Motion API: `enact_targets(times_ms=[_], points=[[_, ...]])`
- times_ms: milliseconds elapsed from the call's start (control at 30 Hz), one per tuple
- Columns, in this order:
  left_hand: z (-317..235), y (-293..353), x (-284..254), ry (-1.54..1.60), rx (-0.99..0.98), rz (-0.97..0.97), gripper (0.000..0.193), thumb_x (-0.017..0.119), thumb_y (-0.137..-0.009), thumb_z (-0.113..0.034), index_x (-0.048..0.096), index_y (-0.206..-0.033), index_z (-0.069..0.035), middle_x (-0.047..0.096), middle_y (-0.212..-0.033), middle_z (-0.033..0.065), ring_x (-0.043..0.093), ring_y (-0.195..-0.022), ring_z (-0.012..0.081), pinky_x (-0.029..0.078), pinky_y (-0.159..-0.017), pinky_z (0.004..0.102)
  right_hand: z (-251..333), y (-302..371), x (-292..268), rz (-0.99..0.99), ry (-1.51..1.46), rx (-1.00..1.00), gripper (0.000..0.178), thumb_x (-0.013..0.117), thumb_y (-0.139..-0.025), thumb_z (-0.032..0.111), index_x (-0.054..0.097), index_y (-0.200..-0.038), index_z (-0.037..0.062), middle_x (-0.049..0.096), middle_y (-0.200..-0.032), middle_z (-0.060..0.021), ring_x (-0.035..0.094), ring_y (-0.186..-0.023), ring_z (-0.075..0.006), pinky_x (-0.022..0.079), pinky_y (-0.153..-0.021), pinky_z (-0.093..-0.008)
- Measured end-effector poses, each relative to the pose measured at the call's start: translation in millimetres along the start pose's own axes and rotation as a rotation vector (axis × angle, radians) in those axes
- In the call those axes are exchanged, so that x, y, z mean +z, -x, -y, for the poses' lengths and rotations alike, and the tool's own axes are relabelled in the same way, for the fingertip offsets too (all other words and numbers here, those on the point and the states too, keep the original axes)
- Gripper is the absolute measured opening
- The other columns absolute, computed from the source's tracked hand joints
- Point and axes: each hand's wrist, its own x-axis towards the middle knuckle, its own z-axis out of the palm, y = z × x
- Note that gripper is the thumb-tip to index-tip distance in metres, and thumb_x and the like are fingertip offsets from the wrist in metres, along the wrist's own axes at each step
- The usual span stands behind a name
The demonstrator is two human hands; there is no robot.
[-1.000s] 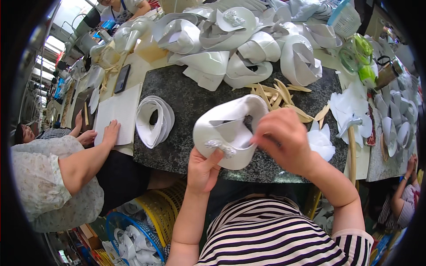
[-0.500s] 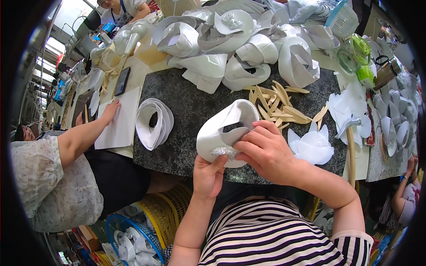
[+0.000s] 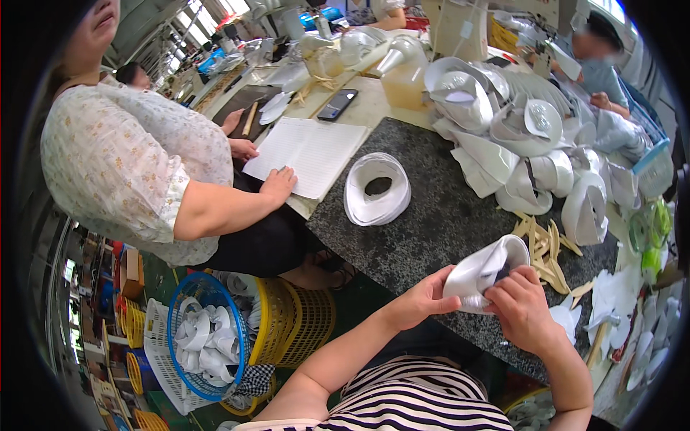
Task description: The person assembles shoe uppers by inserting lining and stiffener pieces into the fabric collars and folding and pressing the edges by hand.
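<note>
A curved white shoe upper (image 3: 471, 276) is held over the front edge of a dark speckled stone slab (image 3: 431, 194). My left hand (image 3: 437, 289) grips its left side, thumb along the lower edge. The fingers of my right hand (image 3: 523, 302) are bent over its right side and reach into the opening; the fingertips are partly hidden. Just beyond the upper lies a pile of tan, leaf-shaped strips (image 3: 546, 251). Farther left on the slab stands a nested ring of white uppers (image 3: 357, 205). A large heap of similar uppers (image 3: 485, 169) covers the slab's far side.
On the left a co-worker rests a hand (image 3: 279, 184) on an open notebook (image 3: 316, 147), near a phone (image 3: 338, 105). White pieces fill a blue basket (image 3: 172, 337) below, beside yellow baskets (image 3: 316, 316). A hammer (image 3: 609, 320) and white cut pieces (image 3: 622, 287) lie at the right.
My view has swung left, so the table appears farther right and more of the co-worker shows. The upper stays in both hands, and its ornamented face is now less visible.
</note>
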Motion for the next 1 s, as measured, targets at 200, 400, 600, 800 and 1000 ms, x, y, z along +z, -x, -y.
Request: enact_targets(times_ms=[200, 400, 600, 800, 1000], points=[[-14.9, 2.3, 11.4, -0.198, 0.103, 0.028, 0.054, 0.072, -0.097, -0.018, 0.047, -0.144, -0.007, 0.06, -0.126, 0.0017, 0.055, -0.117, 0.0095, 0.045, -0.102, 0.0285, 3.9, -9.5, -10.8, 0.075, 0.148, -0.127, 0.027, 0.074, -0.074, 0.01, 0.068, -0.1, 0.0046, 0.065, -0.094, -0.007, 0.063, -0.096, -0.0265, 0.038, -0.106, -0.0458], [-10.7, -7.4, -8.7, -0.137, 0.098, 0.046, 0.05, 0.069, -0.096, -0.006, 0.051, -0.143, -0.005, 0.062, -0.131, 0.0048, 0.059, -0.119, 0.0124, 0.047, -0.105, 0.033, 1.0, -20.1, -24.2, 0.121, -0.027, -0.154, 0.027, 0.081, -0.075, 0.016, 0.07, -0.098, 0.0059, 0.067, -0.1, -0.0084, 0.064, -0.099, -0.0274, 0.04, -0.105, -0.0494], [-29.3, 2.9, -10.3, 0.38, 0.127, 0.04, 0.057, 0.064, -0.095, 0.001, 0.045, -0.149, -0.003, 0.06, -0.14, 0.0143, 0.061, -0.126, 0.0246, 0.05, -0.108, 0.0409, -19.8, -11.8, -12.1, -0.519, -0.72, 0.539, 0.013, 0.064, -0.099, 0.006, 0.068, -0.108, -0.0009, 0.07, -0.105, -0.0062, 0.064, -0.093, -0.0135, 0.05, -0.086, -0.028], [-7.2, -5.0, -0.6, 0.438, -0.027, 0.095, 0.055, 0.065, -0.094, 0.001, 0.046, -0.146, -0.001, 0.063, -0.134, 0.0113, 0.064, -0.12, 0.0213, 0.053, -0.102, 0.0366, -37.7, 8.8, 36.7, -0.025, -1.747, 0.526, 0.038, 0.075, -0.094, 0.024, 0.064, -0.111, -0.0075, 0.07, -0.105, -0.0134, 0.069, -0.095, -0.0194, 0.057, -0.087, -0.0334], [-1.7, 0.7, 7.9, 0.41, -0.054, 0.095, 0.053, 0.069, -0.091, 0.0, 0.051, -0.141, 0.002, 0.066, -0.127, 0.0112, 0.066, -0.114, 0.0198, 0.054, -0.098, 0.0338, -26.2, -3.1, 14.6, 0.018, -1.494, 0.458, 0.025, 0.08, -0.088, 0.021, 0.073, -0.099, -0.0013, 0.072, -0.091, -0.0038, 0.065, -0.085, -0.0099, 0.053, -0.079, -0.027]])
